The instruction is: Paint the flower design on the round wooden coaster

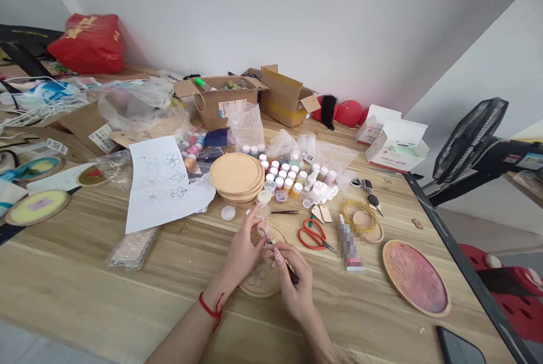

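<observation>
Stack of wooden plates: my landmark; pale, round and piled flat, with all places below given from it.
Drawn plate: nearer to me than the stack and slightly to its right; it lies on the table under my hands, bearing a dark flower outline.
Left hand: in front of the stack; thumb and fingers pinch the rim of a small translucent cup; the contents are too small to tell.
Right hand: in front of the stack and to its right, close beside my left; its fingers close round a dark-handled tool, pen-fashion, the metal tip at the cup.
Good practice: a light pinch, I judge, since a thin cup may flex; the cup low over the drawn plate, so that any drip falls short; a small load on the tip, wiped at the rim; wrists steadied near the table.
Jars: just right of the stack, white-capped, grouped closely; a sleeve could catch them.
Tweezers and red-handled scissors: right of the stack and nearer to me; both lie apart from my fingers.
Pattern sheet: left of the stack; line-drawn flowers, useful for checking the outline.
</observation>
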`<state>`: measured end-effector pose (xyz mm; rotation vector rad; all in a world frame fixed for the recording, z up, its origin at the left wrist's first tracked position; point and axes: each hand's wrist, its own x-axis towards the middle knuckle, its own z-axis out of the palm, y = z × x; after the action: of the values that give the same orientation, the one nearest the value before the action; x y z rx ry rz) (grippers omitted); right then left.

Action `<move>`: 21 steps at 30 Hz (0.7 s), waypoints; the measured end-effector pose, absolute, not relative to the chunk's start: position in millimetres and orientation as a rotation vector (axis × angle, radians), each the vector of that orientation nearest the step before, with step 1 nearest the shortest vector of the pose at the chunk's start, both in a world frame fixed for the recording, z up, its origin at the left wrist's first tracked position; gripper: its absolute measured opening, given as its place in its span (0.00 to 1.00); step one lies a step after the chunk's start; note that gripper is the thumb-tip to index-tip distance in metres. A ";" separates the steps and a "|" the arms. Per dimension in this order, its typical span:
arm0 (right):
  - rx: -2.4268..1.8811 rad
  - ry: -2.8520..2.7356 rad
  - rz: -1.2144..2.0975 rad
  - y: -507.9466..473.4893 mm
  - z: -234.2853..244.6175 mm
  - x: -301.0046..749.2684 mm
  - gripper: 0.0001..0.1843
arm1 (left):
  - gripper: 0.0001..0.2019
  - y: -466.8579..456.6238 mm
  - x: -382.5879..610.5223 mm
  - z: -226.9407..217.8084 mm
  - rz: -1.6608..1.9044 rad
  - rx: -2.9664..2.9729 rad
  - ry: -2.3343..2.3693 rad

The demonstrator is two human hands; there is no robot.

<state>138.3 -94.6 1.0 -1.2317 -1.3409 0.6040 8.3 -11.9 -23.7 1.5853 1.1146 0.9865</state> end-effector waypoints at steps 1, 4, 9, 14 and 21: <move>-1.226 -1.346 0.609 -94.8 1.4 138.2 0.12 | 0.37 -11.0 7.8 -23.4 1.001 1.574 1.123; -1.220 -1.339 0.590 -95.0 1.6 138.3 0.12 | 0.38 -8.8 6.1 -22.8 1.039 1.540 1.158; -1.238 -1.319 0.542 -93.6 1.2 137.9 0.12 | 0.37 -12.5 6.0 -24.6 0.994 1.610 1.141; -1.212 -1.342 0.582 -94.3 3.6 136.5 0.12 | 0.36 -11.9 5.5 -26.0 0.978 1.617 1.152; -1.258 -1.323 0.499 -93.5 0.3 137.2 0.12 | 0.37 -9.4 3.4 -25.6 1.009 1.615 1.151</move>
<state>137.2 -93.5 0.3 -1.2575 -1.3226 0.4992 3.4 -9.4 -25.6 1.6152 1.1507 1.0090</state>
